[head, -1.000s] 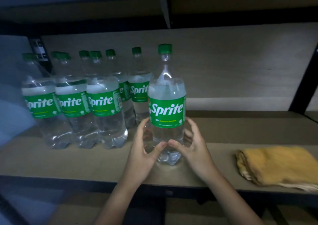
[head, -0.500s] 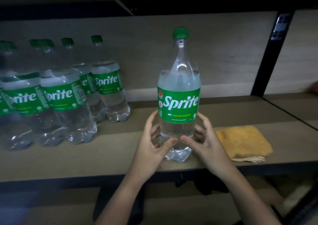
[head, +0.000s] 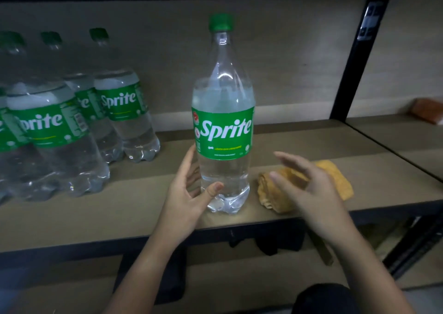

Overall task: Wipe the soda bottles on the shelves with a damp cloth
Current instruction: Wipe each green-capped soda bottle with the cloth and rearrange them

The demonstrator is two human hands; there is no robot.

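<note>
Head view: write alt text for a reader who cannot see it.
A person's left hand holds the base of an upright Sprite bottle on a wooden shelf, while the open right hand hovers above a folded yellow cloth beside it. More Sprite bottles stand grouped at left.

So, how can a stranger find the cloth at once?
Look along the wooden shelf to the single Sprite bottle standing apart. Just right of it lies the folded yellow cloth, under the right hand, the only soft, yellow thing there.
</note>
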